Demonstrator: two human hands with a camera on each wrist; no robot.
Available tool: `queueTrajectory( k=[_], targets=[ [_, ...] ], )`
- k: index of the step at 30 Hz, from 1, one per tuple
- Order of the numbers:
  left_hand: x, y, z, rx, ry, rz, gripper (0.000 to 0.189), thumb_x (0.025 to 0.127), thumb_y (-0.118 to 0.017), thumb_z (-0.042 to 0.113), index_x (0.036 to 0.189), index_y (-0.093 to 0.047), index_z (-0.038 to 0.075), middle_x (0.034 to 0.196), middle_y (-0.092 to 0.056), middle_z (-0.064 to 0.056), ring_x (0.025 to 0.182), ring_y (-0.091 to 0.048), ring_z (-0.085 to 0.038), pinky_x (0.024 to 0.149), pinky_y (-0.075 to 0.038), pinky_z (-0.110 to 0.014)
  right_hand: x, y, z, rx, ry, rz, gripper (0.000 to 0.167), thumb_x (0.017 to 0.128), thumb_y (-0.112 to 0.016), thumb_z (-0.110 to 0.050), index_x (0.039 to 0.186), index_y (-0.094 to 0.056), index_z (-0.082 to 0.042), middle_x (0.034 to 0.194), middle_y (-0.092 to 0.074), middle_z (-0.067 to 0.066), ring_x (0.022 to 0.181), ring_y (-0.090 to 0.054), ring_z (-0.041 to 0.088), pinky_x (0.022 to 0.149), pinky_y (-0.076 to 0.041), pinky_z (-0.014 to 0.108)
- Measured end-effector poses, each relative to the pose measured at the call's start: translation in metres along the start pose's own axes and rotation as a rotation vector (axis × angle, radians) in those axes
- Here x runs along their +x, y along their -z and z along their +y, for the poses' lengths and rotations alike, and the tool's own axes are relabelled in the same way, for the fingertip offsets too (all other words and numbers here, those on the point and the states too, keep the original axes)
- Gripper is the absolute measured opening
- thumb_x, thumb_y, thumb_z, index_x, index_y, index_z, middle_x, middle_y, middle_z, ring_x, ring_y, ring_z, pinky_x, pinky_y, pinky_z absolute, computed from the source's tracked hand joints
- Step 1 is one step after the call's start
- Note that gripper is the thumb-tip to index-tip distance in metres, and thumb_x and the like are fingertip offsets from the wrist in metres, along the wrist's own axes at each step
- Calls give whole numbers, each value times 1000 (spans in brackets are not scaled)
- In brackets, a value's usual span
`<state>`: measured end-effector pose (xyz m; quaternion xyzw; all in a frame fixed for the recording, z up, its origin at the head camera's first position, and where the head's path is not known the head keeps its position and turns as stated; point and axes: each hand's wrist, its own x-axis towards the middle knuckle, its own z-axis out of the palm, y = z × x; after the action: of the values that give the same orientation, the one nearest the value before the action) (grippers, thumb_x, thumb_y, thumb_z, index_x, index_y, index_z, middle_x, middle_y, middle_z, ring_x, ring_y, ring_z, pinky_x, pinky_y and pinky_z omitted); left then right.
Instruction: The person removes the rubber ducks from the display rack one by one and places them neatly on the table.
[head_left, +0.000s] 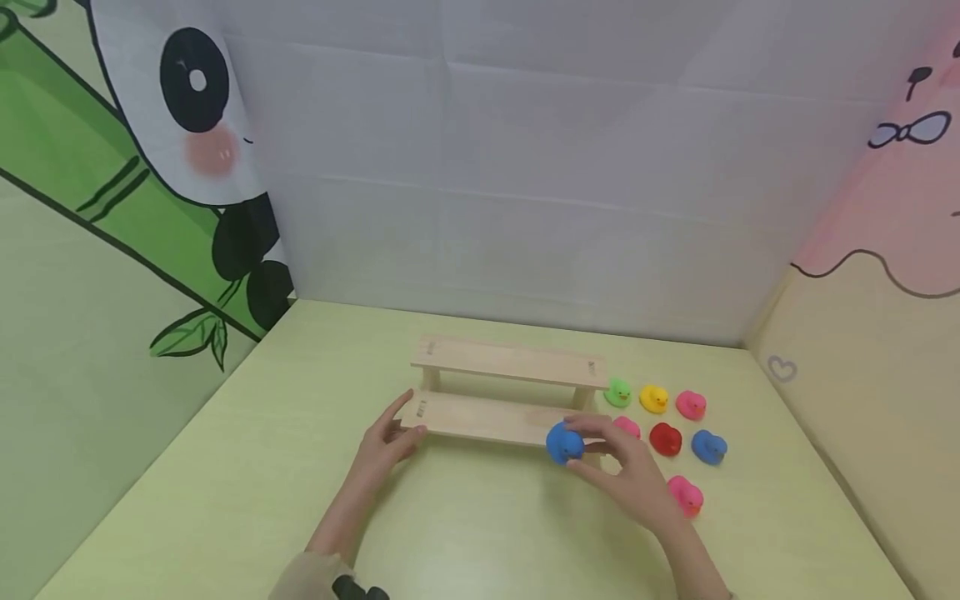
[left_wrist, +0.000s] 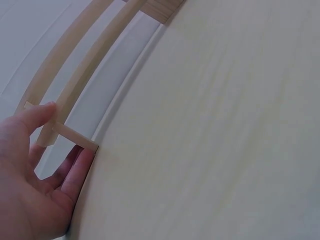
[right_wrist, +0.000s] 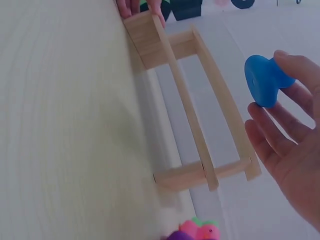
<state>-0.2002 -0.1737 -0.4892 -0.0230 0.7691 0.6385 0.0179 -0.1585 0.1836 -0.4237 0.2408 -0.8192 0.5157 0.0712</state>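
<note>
A small two-tier wooden shelf point(head_left: 480, 417) stands on the pale yellow table. My left hand point(head_left: 381, 446) grips the left end of its lower board; in the left wrist view the thumb lies over the board and the other fingers point(left_wrist: 80, 172) are beside the end support. My right hand point(head_left: 626, 475) pinches a blue rubber duck point(head_left: 562, 444) between thumb and fingers, in front of the lower board's right end. In the right wrist view the duck point(right_wrist: 262, 82) is held up off the table, its flat base towards the camera. Both boards carry nothing.
To the right of the shelf sit several rubber ducks: green point(head_left: 618, 393), yellow point(head_left: 654, 399), red point(head_left: 665, 439), another blue one point(head_left: 708, 447) and some pink ones point(head_left: 691, 406). A pink duck point(head_left: 686, 495) lies close behind my right wrist. Printed cloth walls point(head_left: 525, 167) enclose the table.
</note>
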Motion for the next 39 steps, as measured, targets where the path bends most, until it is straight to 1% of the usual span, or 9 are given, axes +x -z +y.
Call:
queueTrajectory(
  k=[1,7,10,14,19,23,28,33,39],
  targets=[
    [0,0,0,-1,0,-1,68,94,-67,30,154,-33,31,132,-56,-18,106,-64,-22,97,-57,-38,-4,5,2,-11,15,15,41,88,-75,-14,127,-61,-17,126,-66,2,110,-63,2,90,-58,24],
    [-2,0,1,-8,-8,-1,69,95,-66,29,154,-33,30,131,-56,-19,105,-63,-21,98,-57,-39,-28,35,11,-70,-13,111,42,87,-73,-7,127,-61,-13,125,-65,1,110,-61,-3,88,-56,18],
    [-2,0,1,-9,-14,-5,68,95,-66,28,154,-33,29,129,-55,-18,104,-62,-20,98,-57,-39,-40,50,17,-105,-34,154,43,88,-72,-4,128,-60,-10,126,-64,-6,110,-60,-6,87,-55,15],
    [-2,0,1,-6,-20,-9,67,96,-65,27,154,-33,27,124,-56,-17,102,-62,-20,97,-57,-39,-55,70,26,-162,-87,206,44,88,-72,-3,129,-59,-7,122,-61,-19,106,-60,-10,86,-53,10],
    [-3,2,0,-6,-15,-7,67,95,-66,27,154,-33,28,123,-57,-15,102,-62,-20,96,-58,-39,-72,97,37,-289,-168,246,46,89,-72,-9,133,-58,-9,121,-54,-35,104,-54,-20,81,-50,3],
    [-2,3,-1,-10,-13,-7,68,95,-66,28,154,-33,30,125,-55,-15,103,-61,-20,96,-58,-39,-80,117,46,-340,-220,257,47,91,-71,-16,135,-57,-11,120,-51,-41,103,-51,-24,80,-48,1],
    [-2,3,-1,-11,-18,-14,68,96,-65,29,155,-32,29,125,-55,-15,103,-62,-21,97,-57,-40,-88,134,59,-358,-225,257,45,91,-71,-15,133,-59,-7,116,-53,-42,101,-52,-25,79,-47,0],
    [-3,3,0,-9,-14,-14,68,95,-66,27,154,-33,29,121,-57,-14,102,-62,-20,97,-57,-40,-92,140,66,-353,-222,235,44,91,-71,-13,131,-59,-4,114,-53,-43,101,-51,-27,77,-48,0],
    [-3,3,1,-1,-12,-6,67,96,-65,26,155,-33,28,123,-57,-15,101,-62,-20,97,-57,-39,-90,143,78,-335,-208,156,44,90,-72,-13,131,-58,-3,118,-53,-40,104,-50,-26,78,-50,3]
  ],
)
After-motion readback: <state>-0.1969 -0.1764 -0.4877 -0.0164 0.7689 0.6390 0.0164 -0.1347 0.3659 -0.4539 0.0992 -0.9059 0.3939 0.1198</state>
